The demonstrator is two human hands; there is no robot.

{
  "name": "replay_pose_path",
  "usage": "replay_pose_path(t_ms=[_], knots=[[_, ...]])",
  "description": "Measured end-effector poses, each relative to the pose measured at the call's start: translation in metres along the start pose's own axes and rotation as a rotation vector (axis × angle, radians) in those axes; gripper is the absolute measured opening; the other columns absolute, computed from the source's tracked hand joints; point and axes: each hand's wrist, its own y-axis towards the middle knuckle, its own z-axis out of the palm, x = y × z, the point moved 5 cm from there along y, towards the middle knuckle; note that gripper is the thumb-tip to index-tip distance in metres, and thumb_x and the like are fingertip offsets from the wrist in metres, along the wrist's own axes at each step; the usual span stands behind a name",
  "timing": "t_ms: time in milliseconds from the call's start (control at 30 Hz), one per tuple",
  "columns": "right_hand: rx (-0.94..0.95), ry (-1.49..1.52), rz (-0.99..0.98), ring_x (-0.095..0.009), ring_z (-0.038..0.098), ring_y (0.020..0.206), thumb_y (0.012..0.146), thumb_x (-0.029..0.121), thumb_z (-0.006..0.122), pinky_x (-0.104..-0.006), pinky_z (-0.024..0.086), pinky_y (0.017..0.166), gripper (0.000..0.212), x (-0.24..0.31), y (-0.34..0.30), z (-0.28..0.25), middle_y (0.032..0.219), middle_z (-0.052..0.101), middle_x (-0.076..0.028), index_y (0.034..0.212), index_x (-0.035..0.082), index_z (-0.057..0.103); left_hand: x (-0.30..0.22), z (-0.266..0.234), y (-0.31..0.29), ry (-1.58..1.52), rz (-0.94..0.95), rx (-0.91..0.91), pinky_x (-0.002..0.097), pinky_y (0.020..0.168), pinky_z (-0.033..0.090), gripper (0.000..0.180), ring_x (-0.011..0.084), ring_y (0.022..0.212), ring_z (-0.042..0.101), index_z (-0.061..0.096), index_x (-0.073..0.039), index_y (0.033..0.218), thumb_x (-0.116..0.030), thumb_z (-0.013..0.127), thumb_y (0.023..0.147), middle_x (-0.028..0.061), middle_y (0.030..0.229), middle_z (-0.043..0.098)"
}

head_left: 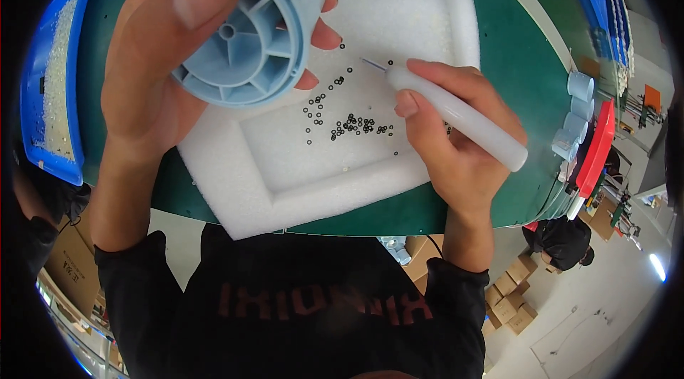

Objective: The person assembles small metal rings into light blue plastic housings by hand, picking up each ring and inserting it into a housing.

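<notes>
the left hand [153, 87] wraps round a light, stiff blue plastic wheel [246, 30] held up over the white foam tray [442, 16], while the right hand [456, 130] pinches a white pen tool [463, 119] by tiny, easy-to-lose black rings [353, 124].

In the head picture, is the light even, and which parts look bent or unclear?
Head view: the light is even and soft on the white foam tray; the green table edge bends toward the rim; the tiny black rings stay sharp, and the corners are black.

Left hand [153, 73] holds blue housing [246, 26] (right hand [449, 130] holds white pick tool [456, 115])
</notes>
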Motion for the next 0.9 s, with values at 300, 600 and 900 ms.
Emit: replay_pose_path(t_ms=[300, 600, 900], knots=[[0.031, 0.029, 0.054, -0.015, 0.065, 0.063, 0.068, 0.004, 0.077, -0.0225, 0.050, 0.055, 0.021, -0.006, -0.003, 0.003, 0.078, 0.069, -0.009, 0.087, 0.002, 0.069, -0.011, 0.017, 0.003, -0.246, -0.272, -0.240, 0.0496, 0.076, 0.057, 0.071, 0.0386, 0.099, 0.063, 0.044, -0.009, 0.125, -0.049, 0.071, 0.074, 0.0228, 0.110, 0.059], [0.038, 0.018, 0.098, -0.014, 0.065, 0.063, 0.068, 0.004, 0.076, -0.0218, 0.049, 0.055, 0.019, -0.005, -0.003, 0.006, 0.077, 0.068, -0.008, 0.085, 0.002, 0.069, -0.013, 0.034, 0.000, -0.270, -0.295, -0.310, 0.0479, 0.076, 0.057, 0.076, 0.0379, 0.097, 0.064, 0.045, -0.009, 0.125, -0.056, 0.071, 0.071, 0.0223, 0.109, 0.060], [0.024, 0.010, 0.118, -0.013, 0.062, 0.059, 0.069, 0.003, 0.075, -0.0222, 0.047, 0.052, 0.017, -0.005, -0.006, 0.004, 0.073, 0.067, -0.006, 0.084, 0.002, 0.069, -0.017, 0.023, 0.003, -0.158, -0.252, -0.201, 0.0472, 0.075, 0.057, 0.073, 0.0376, 0.097, 0.064, 0.046, -0.010, 0.125, -0.055, 0.071, 0.072, 0.0217, 0.108, 0.061]])
